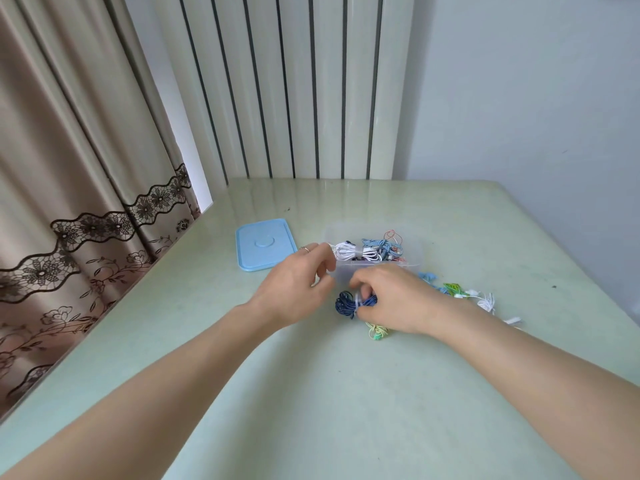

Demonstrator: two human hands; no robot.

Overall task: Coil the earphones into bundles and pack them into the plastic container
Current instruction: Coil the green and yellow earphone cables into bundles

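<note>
Pale green and glossy, the bench (311,393) runs back to a white ribbed radiator (294,84), with a beige lace-trimmed curtain (69,168) at nine o'clock. Near the middle of the bench sits a clear rectangular plastic container (414,259), holding a white earphone coil (349,252) wrapped with a grey band, and light blue and red-and-white cords behind it. A light blue plastic lid (265,249) lies flat at nine o'clock of the container, just beside it.

At six o'clock of the container, the right hand (391,299) curls its fingers over a dark blue earphone bundle (346,304) cinched by a white tie, gripping it on the bench. The left hand (298,289), with a ring on one finger, hovers just at nine o'clock of the bundle, its fingers loosely bent and holding nothing visible. A pale yellow-green earphone coil (378,331) lies under the right hand at six o'clock. Loose blue, green and white earphones (460,292) are scattered at three o'clock of the right hand.
</note>
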